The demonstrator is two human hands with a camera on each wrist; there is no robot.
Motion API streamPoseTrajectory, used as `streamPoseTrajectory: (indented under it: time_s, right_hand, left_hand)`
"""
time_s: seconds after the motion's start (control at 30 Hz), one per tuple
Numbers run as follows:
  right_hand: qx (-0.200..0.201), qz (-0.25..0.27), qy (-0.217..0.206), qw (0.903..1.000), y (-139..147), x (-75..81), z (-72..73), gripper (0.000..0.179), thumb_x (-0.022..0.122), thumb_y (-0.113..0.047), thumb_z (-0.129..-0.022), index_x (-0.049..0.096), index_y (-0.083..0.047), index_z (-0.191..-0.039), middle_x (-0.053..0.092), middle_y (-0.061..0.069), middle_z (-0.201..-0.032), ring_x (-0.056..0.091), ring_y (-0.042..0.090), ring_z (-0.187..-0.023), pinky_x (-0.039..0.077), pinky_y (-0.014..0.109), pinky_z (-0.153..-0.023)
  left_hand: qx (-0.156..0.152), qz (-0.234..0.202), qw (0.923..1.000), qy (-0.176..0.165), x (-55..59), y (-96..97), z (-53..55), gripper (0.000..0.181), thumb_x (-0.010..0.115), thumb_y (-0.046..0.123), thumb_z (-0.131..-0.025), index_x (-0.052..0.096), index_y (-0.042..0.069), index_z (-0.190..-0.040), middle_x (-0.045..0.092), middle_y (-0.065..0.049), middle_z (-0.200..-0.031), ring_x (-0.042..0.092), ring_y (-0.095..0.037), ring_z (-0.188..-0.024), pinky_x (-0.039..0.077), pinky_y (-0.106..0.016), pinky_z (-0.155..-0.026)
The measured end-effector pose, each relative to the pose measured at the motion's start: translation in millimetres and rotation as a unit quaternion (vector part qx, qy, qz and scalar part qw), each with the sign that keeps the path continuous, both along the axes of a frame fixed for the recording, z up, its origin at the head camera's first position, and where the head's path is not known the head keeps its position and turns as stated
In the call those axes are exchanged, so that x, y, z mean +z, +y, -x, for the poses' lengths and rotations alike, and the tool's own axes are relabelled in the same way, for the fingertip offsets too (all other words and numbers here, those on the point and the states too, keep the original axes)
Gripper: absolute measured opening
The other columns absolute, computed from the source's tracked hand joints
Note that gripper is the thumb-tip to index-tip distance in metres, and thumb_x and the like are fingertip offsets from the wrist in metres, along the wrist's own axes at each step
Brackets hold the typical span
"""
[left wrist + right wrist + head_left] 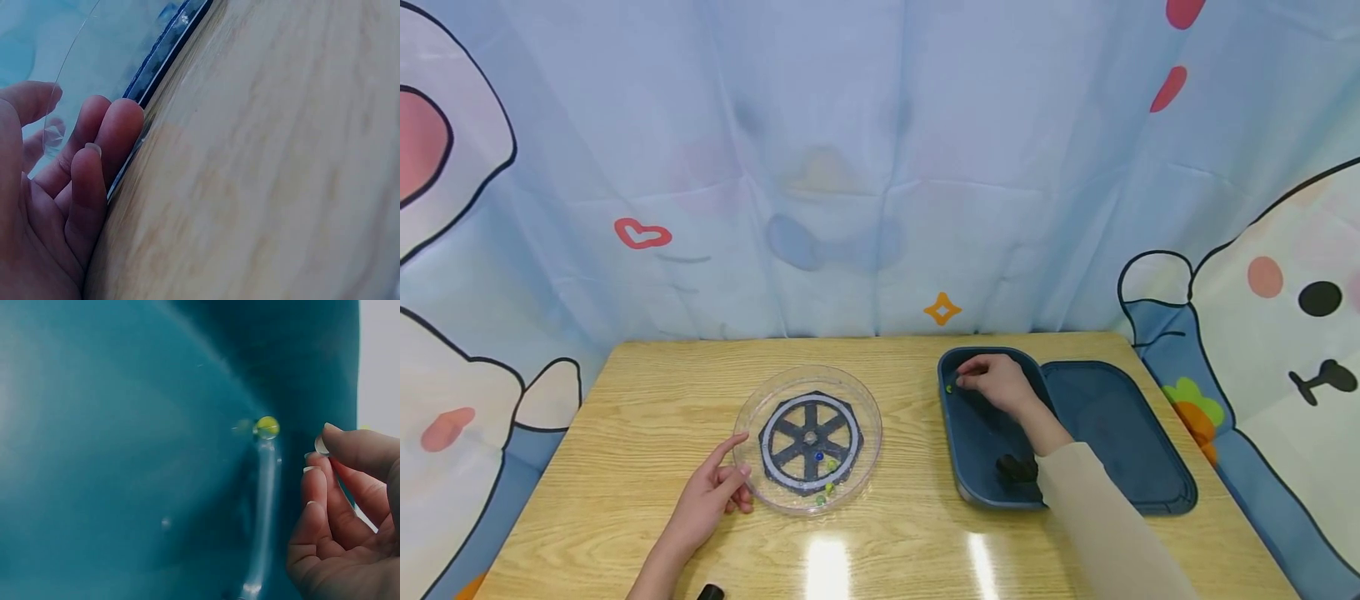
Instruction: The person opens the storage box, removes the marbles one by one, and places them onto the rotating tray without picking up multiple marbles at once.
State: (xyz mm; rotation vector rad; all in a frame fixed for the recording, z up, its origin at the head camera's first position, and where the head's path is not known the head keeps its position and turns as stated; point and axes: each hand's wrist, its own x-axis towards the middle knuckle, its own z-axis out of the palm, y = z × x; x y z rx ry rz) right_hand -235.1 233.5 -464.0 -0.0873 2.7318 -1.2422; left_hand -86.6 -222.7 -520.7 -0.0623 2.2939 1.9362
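A round clear dish (871, 400) with a dark six-spoked wheel shape in its middle stands left of centre on the table. Several small marbles, one of them blue (819, 456), lie in its near part. My left hand (711, 492) grips the dish's left rim, the lower fingers curled below the edge. Over on the right, my right hand (1000, 385) reaches into a dark blue box (955, 450) and pinches a small clear marble (321, 445) between thumb and fingers. A yellow marble (267, 427) lies in the box corner beside those fingertips.
A dark blue lid or tray (1120, 433) lies flat against the box's right side. A black object (1017, 468) shows near the right wrist, over the box. Behind the wooden table (662, 392) hangs a printed curtain (820, 167).
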Motion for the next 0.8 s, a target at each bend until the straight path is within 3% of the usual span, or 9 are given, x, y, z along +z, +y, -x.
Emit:
streamPoseTrajectory:
  time_s: [0.43,0.8]
  right_hand:
    - [0.023,-0.012,0.032,0.9991,-4.3,29.4,-14.9,0.024,0.069,-0.018,-0.096,0.070,-0.006,-0.116,0.068,0.011,-0.110,0.062,0.030,-0.101,0.051,0.045,-0.085]
    - [0.052,0.025,0.077,0.9954,-35.0,52.3,-38.6,0.020,0.070,-0.015,-0.094,0.072,-0.008,-0.113,0.070,0.006,-0.102,0.064,0.025,-0.094,0.053,0.041,-0.079]
  left_hand:
    - [0.004,-0.009,0.9999,0.012,1.9,2.9,-0.5,0.050,0.058,0.015,-0.102,0.041,0.012,-0.150,0.063,-0.014,-0.070,0.065,-0.023,-0.057,0.048,-0.026,-0.055]
    - [0.015,0.000,0.9997,0.020,1.0,4.3,-1.1,0.048,0.057,0.014,-0.103,0.043,0.012,-0.148,0.062,-0.012,-0.068,0.065,-0.022,-0.056,0.047,-0.026,-0.054]
